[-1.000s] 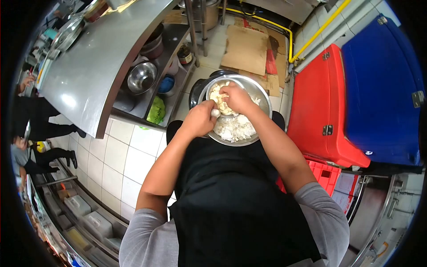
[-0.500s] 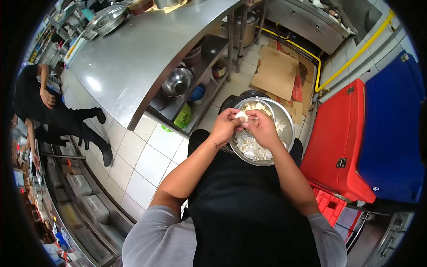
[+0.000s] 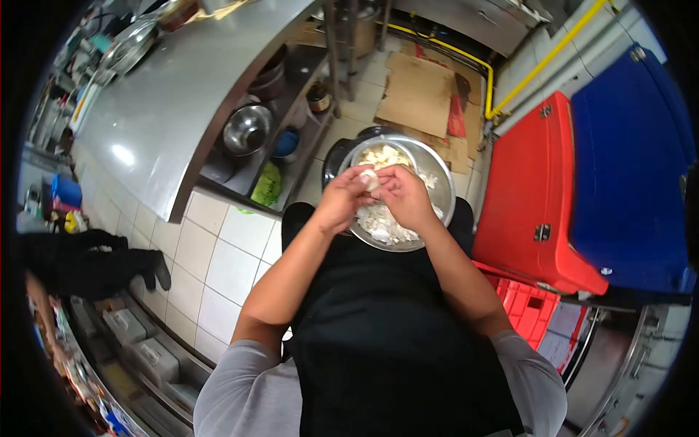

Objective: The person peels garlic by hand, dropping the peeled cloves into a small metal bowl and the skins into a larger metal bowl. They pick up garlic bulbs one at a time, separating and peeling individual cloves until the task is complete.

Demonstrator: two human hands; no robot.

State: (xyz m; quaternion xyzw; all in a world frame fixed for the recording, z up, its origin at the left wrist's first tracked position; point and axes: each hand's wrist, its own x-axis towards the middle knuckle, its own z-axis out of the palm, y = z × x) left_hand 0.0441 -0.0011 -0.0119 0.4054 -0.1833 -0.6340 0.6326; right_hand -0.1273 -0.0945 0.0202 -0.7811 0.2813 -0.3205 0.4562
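Note:
Between the fingertips of both hands is a pale garlic clove (image 3: 370, 180). My left hand (image 3: 341, 199) pinches it from the left. On the other side, my right hand (image 3: 405, 197) has its thumb and fingers closed against the clove. Both hands are above a wide metal bowl (image 3: 445, 191) at my knees. Papery white garlic skins (image 3: 389, 227) lie in the near part of that bowl. At its far side a smaller metal bowl (image 3: 413, 151) contains several peeled cloves (image 3: 384, 156). The hands partly cover both bowls.
A steel table (image 3: 167, 95) with a lower shelf stands to the left; a metal bowl (image 3: 248, 130) sits on the shelf. Flattened cardboard (image 3: 416, 93) covers floor ahead. A red cooler (image 3: 520, 197) and a blue one (image 3: 630, 175) are right. Another person's dark-clothed legs (image 3: 95, 264) are far left.
My view has shifted, so the bowls and hands appear further left and higher. The clove is still between both hands. The person at the left has moved toward the edge of view.

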